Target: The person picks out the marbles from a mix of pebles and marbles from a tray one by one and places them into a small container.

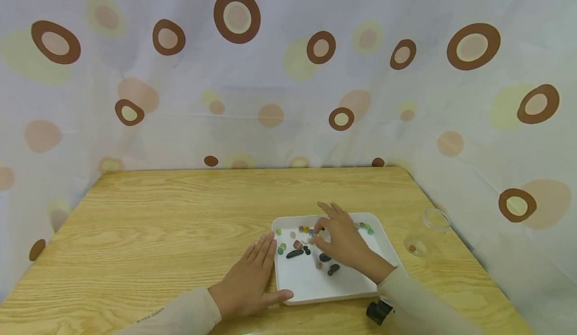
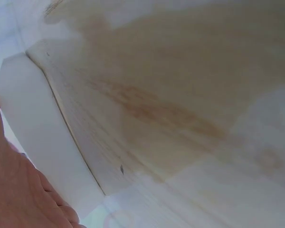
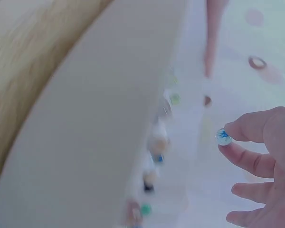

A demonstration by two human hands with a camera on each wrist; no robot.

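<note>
My right hand (image 1: 344, 240) is over the white tray (image 1: 306, 282). Between its thumb and index finger it pinches a clear marble with blue inside (image 3: 223, 137), while the other fingers stay extended. Resting along the tray's left side, my left hand (image 1: 250, 280) has straight fingers at the rim and its thumb over the near left corner. The left wrist view has this hand (image 2: 23, 190) against the tray's outer wall (image 2: 42, 118). Scattered in the tray are several coloured marbles, dark stones such as a long black one (image 1: 295, 254), and a reddish-brown stone (image 1: 298, 244).
A clear glass jar (image 1: 436, 219) stands on the wooden table (image 1: 180, 215) to the right of the tray, with a small brown piece (image 1: 412, 248) at its bottom. A patterned curtain (image 1: 288, 84) closes off the back and sides.
</note>
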